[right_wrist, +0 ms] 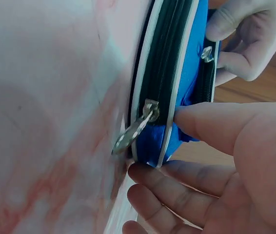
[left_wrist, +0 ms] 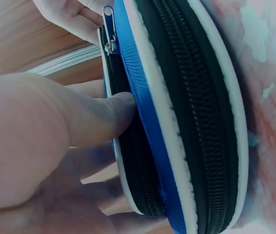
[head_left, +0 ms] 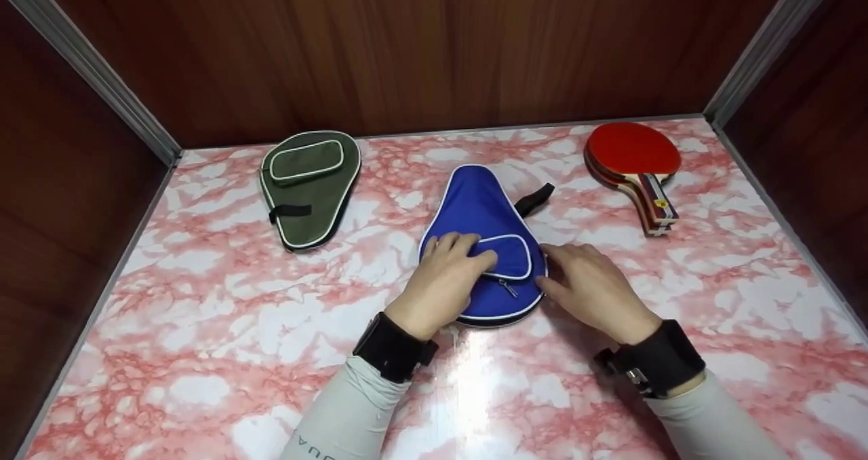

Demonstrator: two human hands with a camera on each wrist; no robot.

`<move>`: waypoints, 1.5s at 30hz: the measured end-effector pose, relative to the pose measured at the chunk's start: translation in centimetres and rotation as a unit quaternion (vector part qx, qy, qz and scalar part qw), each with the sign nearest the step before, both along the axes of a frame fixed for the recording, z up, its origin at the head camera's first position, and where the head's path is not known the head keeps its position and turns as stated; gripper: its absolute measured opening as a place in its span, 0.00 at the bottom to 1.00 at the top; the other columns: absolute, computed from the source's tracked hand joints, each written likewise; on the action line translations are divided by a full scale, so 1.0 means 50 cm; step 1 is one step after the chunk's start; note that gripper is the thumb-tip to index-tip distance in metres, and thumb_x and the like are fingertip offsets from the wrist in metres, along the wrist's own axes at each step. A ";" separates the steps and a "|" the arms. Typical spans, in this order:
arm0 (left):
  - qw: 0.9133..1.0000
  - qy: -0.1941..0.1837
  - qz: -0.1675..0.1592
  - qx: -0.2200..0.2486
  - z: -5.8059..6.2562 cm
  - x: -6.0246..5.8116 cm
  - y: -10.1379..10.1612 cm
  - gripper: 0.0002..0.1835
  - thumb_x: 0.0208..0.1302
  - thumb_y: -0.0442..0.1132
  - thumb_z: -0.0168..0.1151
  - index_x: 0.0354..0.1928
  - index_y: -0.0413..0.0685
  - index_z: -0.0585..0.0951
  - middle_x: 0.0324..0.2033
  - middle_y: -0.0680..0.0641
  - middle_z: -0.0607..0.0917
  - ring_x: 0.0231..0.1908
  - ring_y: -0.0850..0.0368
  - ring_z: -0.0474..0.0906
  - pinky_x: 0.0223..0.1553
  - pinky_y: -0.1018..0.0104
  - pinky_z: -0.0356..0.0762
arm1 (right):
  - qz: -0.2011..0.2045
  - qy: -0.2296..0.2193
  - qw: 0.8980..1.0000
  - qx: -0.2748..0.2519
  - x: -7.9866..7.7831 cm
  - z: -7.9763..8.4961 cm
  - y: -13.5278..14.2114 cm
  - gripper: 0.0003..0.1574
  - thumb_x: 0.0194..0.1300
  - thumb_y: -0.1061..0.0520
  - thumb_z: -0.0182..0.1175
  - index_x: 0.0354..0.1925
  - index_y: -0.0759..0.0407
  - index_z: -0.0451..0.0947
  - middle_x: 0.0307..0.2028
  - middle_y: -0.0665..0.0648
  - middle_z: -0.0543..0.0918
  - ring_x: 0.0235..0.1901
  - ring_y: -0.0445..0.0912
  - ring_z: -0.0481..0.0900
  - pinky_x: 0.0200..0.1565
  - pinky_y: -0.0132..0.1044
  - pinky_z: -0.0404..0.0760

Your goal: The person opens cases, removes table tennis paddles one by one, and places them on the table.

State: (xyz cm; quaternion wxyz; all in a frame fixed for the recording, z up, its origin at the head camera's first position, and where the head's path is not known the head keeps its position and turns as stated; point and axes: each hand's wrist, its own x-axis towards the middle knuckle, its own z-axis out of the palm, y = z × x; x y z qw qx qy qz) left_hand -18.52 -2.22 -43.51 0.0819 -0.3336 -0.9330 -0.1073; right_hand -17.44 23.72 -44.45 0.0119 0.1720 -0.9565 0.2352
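A blue table tennis bat case (head_left: 475, 199) with white piping lies flat, its narrow end facing away. Over its small zipped pocket (head_left: 508, 256) is my left hand (head_left: 444, 277); in the left wrist view the thumb presses the pocket's zipper side, with the fingers across it. My right hand (head_left: 593, 287) pinches the case's right edge, thumb (right_wrist: 201, 122) on the upper piping and fingertips at the side. Beside that thumb, the main zipper's metal pull (right_wrist: 133, 134) hangs free. The main zipper (left_wrist: 196, 97) looks closed along the stretch in the left wrist view.
A green bat case (head_left: 312, 195) with a black strap lies at the back left. Stacked red table tennis bats (head_left: 634, 151) are at the back right. Dark wood panels (head_left: 434, 53) wall in the marbled table (head_left: 224, 351). A black strap (head_left: 536, 199) sticks out from the blue case.
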 end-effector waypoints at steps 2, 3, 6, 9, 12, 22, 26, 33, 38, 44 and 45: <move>1.000 -0.011 0.005 -0.008 0.002 0.002 0.002 0.25 0.66 0.26 0.69 0.62 0.53 0.85 0.69 0.36 0.81 0.70 0.32 0.75 0.67 0.29 0.72 | -0.003 0.002 1.000 0.001 0.000 0.000 -0.001 0.34 0.76 0.54 0.69 0.71 0.70 0.78 0.59 0.69 0.87 0.60 0.68 0.81 0.63 0.67 0.75; 1.000 -0.016 0.006 -0.012 0.003 0.003 0.002 0.25 0.66 0.26 0.69 0.63 0.52 0.84 0.70 0.35 0.80 0.71 0.32 0.74 0.67 0.28 0.72 | -0.005 0.002 1.000 0.001 0.000 0.001 -0.001 0.33 0.76 0.53 0.70 0.71 0.70 0.79 0.58 0.69 0.88 0.59 0.67 0.81 0.62 0.67 0.75; 0.999 -0.031 0.010 -0.015 0.005 0.005 0.003 0.21 0.71 0.28 0.67 0.63 0.51 0.83 0.72 0.35 0.79 0.73 0.30 0.72 0.68 0.24 0.70 | -0.011 -0.007 1.000 0.007 0.003 0.006 -0.001 0.32 0.76 0.51 0.70 0.69 0.69 0.80 0.48 0.64 0.90 0.53 0.64 0.84 0.59 0.66 0.77; 0.999 -0.039 0.012 -0.012 0.005 0.005 0.003 0.17 0.75 0.30 0.63 0.62 0.51 0.83 0.73 0.34 0.78 0.74 0.29 0.72 0.68 0.23 0.69 | -0.015 -0.019 1.000 0.020 0.006 0.014 0.001 0.30 0.76 0.49 0.71 0.65 0.68 0.83 0.41 0.58 0.90 0.48 0.61 0.86 0.58 0.66 0.77; 0.999 -0.043 0.012 -0.008 0.003 0.004 0.003 0.16 0.76 0.30 0.62 0.61 0.50 0.83 0.73 0.34 0.78 0.74 0.29 0.71 0.68 0.23 0.68 | -0.007 -0.017 0.999 0.032 0.009 0.020 0.007 0.18 0.75 0.53 0.71 0.55 0.63 0.88 0.39 0.54 0.90 0.45 0.59 0.86 0.53 0.64 0.78; 0.999 -0.042 0.018 -0.017 -0.001 0.003 0.005 0.21 0.70 0.27 0.65 0.62 0.51 0.82 0.73 0.34 0.77 0.74 0.30 0.71 0.69 0.25 0.68 | 0.004 -0.012 0.999 0.039 0.006 0.008 0.016 0.05 0.69 0.60 0.73 0.44 0.55 0.90 0.36 0.51 0.86 0.42 0.54 0.82 0.45 0.56 0.78; 0.999 -0.040 0.020 -0.019 -0.002 0.003 0.006 0.22 0.68 0.27 0.67 0.62 0.51 0.82 0.73 0.35 0.77 0.75 0.30 0.70 0.69 0.25 0.68 | 0.014 -0.018 0.999 0.049 0.006 0.010 0.016 0.04 0.67 0.61 0.72 0.41 0.55 0.89 0.34 0.51 0.83 0.40 0.54 0.81 0.44 0.56 0.78; 0.999 -0.039 0.020 -0.019 -0.001 0.004 0.005 0.22 0.69 0.27 0.66 0.63 0.50 0.82 0.74 0.35 0.77 0.75 0.30 0.70 0.70 0.26 0.68 | 0.038 -0.032 0.996 0.067 0.010 0.022 0.013 0.03 0.67 0.59 0.70 0.35 0.52 0.87 0.30 0.47 0.83 0.34 0.48 0.80 0.41 0.53 0.79; 0.999 -0.044 0.022 -0.017 -0.001 0.005 0.004 0.22 0.69 0.27 0.66 0.63 0.50 0.81 0.74 0.34 0.76 0.75 0.29 0.69 0.70 0.24 0.67 | 0.047 -0.041 0.996 0.071 0.016 0.027 0.009 0.07 0.72 0.54 0.70 0.33 0.50 0.87 0.28 0.46 0.82 0.31 0.45 0.79 0.38 0.52 0.79; 0.999 -0.042 0.020 -0.016 0.000 0.007 0.004 0.23 0.69 0.26 0.66 0.63 0.50 0.81 0.74 0.33 0.76 0.75 0.29 0.70 0.69 0.24 0.67 | 0.032 -0.064 0.995 0.075 0.018 0.024 0.007 0.11 0.65 0.50 0.78 0.34 0.51 0.85 0.28 0.46 0.81 0.30 0.44 0.77 0.34 0.48 0.77; 0.999 -0.042 0.020 -0.016 0.001 0.007 0.004 0.23 0.69 0.26 0.66 0.63 0.50 0.81 0.74 0.33 0.76 0.75 0.29 0.70 0.69 0.24 0.67 | 0.028 -0.065 0.995 0.077 0.018 0.023 0.007 0.11 0.65 0.51 0.77 0.33 0.51 0.84 0.27 0.46 0.80 0.29 0.44 0.77 0.33 0.47 0.76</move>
